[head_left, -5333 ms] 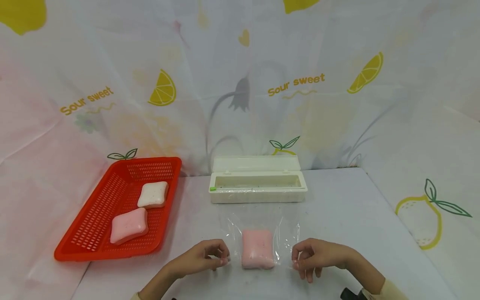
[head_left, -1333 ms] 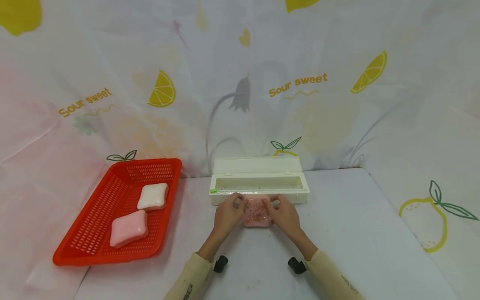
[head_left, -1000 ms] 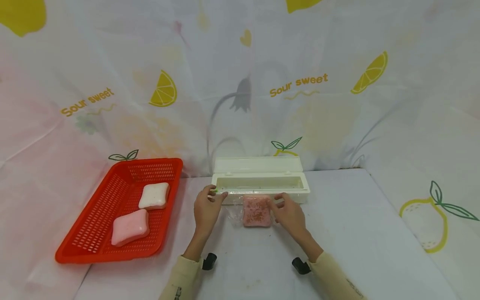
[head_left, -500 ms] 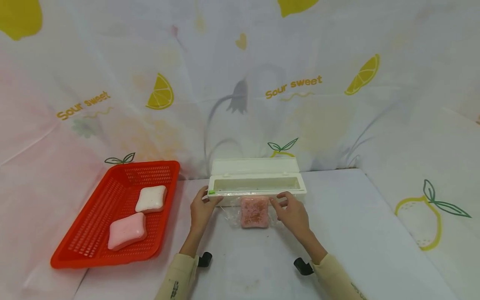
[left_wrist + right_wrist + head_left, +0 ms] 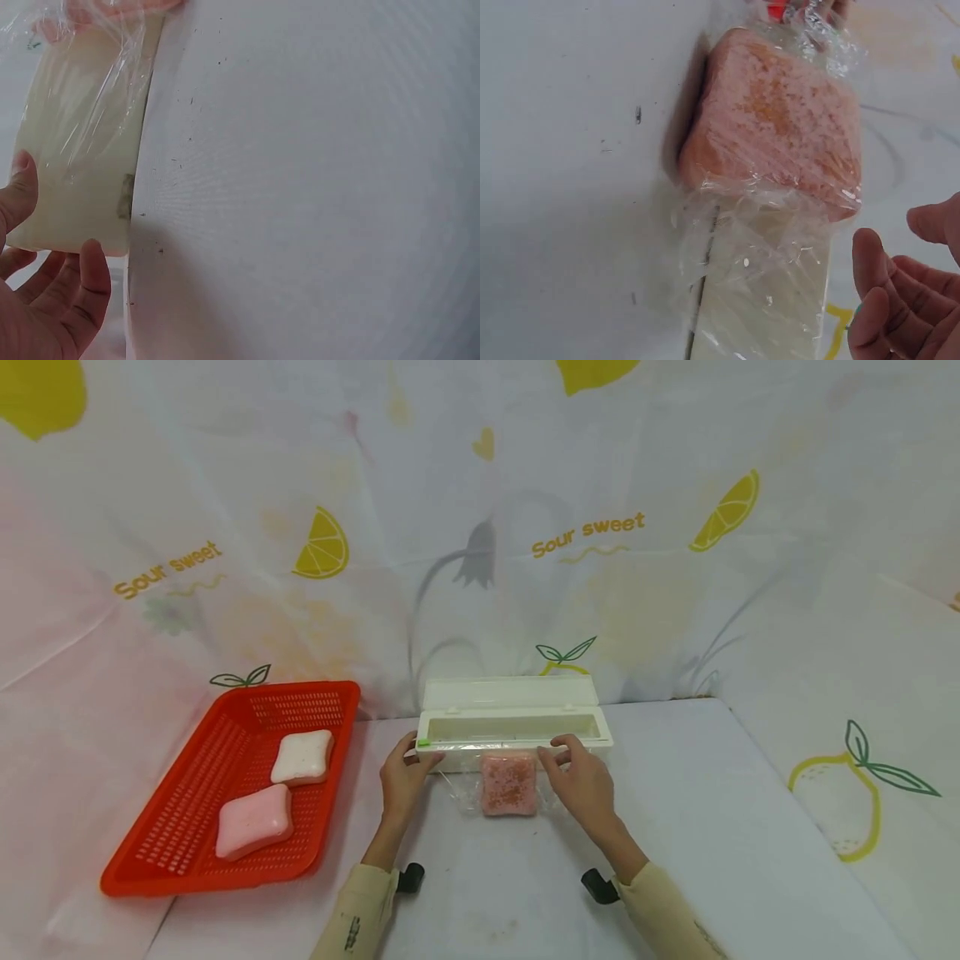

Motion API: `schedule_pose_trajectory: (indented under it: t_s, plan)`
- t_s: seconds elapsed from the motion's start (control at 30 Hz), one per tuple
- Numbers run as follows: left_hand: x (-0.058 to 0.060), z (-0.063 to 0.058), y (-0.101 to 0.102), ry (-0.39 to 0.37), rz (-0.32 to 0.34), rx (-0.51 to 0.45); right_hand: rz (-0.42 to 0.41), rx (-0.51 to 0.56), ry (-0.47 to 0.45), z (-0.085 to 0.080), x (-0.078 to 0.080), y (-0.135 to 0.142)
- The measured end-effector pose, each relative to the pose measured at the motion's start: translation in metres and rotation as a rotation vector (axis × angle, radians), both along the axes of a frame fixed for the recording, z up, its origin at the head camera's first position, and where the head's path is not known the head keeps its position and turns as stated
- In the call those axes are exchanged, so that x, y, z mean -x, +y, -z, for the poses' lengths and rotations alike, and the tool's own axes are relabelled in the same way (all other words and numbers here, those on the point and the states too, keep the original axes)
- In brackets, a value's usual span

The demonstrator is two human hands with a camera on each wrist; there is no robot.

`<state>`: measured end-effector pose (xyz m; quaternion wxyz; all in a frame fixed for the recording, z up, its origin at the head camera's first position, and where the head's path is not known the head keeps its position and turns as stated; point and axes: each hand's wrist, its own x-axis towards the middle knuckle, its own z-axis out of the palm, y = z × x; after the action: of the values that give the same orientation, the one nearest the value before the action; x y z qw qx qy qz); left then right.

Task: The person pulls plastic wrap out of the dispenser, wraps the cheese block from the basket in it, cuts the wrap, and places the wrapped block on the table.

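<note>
A pink, square, bun-like slab (image 5: 509, 785) with a patchy brown upper face lies in clear plastic wrap (image 5: 757, 255) against the front of a white plastic wrap dispenser (image 5: 517, 731). Loose film spreads out on both sides of the slab. My left hand (image 5: 402, 781) holds the dispenser's left end, the thumb (image 5: 22, 184) at its front and the fingers round its end. My right hand (image 5: 581, 781) hovers at the slab's upper right corner. In the right wrist view its thumb and fingers stand apart beside the film, with nothing between them.
A red basket (image 5: 168, 881) on the left holds a white slab (image 5: 302, 757) and a smooth pink slab (image 5: 255, 822). The dispenser's lid (image 5: 510, 692) stands raised at the back, before a lemon-print cloth (image 5: 637, 602). Small dark specks dot the white tabletop (image 5: 300, 187).
The pink slab went from the front of the table to the dispenser, browned face up and wrapped. My left hand left it for the dispenser's end; my right hand shifted slightly left.
</note>
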<state>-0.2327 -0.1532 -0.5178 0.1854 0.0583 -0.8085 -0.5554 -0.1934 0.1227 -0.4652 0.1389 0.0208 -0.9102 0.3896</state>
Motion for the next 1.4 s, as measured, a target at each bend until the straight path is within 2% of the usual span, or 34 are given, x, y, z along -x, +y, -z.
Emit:
schedule_pose_trajectory:
  t_s: [0.1,0.23,0.4,0.7,0.87,1.03,1.23,1.4]
  plan:
    - [0.001,0.001,-0.001,0.000,-0.002,-0.007,-0.061,0.006,0.071,-0.004,0.008,-0.010]
    - [0.001,0.000,-0.001,-0.006,-0.013,-0.008,-0.219,0.080,0.091,-0.010,0.021,-0.028]
    - [-0.001,0.000,0.000,-0.019,-0.029,-0.008,-0.377,0.169,0.045,-0.016,0.036,-0.055]
    - [-0.001,0.001,0.001,0.030,-0.009,-0.031,-0.514,0.148,-0.043,-0.019,0.062,-0.091]
    - [-0.001,0.002,-0.001,0.039,-0.020,-0.017,-0.531,0.114,-0.088,-0.019,0.073,-0.110]
    - [-0.002,0.002,-0.004,0.045,-0.026,-0.035,-0.510,0.078,-0.137,-0.016,0.081,-0.127]
    - [-0.002,0.003,-0.004,0.078,-0.016,-0.064,-0.491,0.123,-0.187,-0.017,0.081,-0.140]
    - [-0.002,0.003,-0.003,0.099,-0.008,-0.076,-0.458,0.093,-0.206,-0.017,0.081,-0.147]
